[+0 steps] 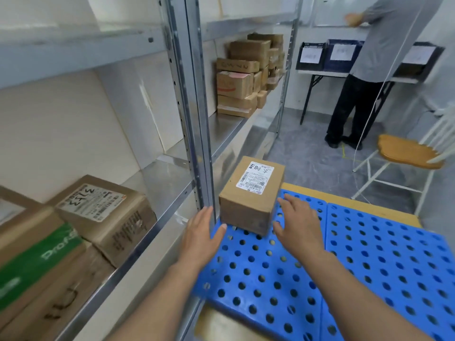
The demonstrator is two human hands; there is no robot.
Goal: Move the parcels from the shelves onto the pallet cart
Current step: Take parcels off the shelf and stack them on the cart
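A brown cardboard parcel [251, 195] stands on the blue pallet cart [369, 257], at its far left corner, just beside the metal post [194, 119] of the shelves. On its top face is a white label with a barcode and some handwritten marks.

The left hand [203, 233] is at the near left side of the parcel and the right hand [299, 222] is at its near right side. The grip of both hands is apart: the fingers are straight and a little spread, and they hold nothing. The left thumb comes very near to the bottom near corner of the parcel, but I cannot tell if it touches. The fingertips of the right hand are just beside the right face of the parcel.

On the near left, the lower shelf [172, 183] carries more parcels [98, 217]. One has a white label with black writing, and one nearer to the camera has a green band with white letters. In the far bay of the shelves there is a stack of brown boxes [246, 75].

At the far right, another person [376, 57] in a grey shirt and dark trousers stands with the back to the camera, in front of a desk [325, 73]. The desk carries dark crates [341, 55] with white sheets on their fronts. A chair [406, 153] with a wooden seat and a white frame stands on the grey floor, beyond the far right of the pallet cart.
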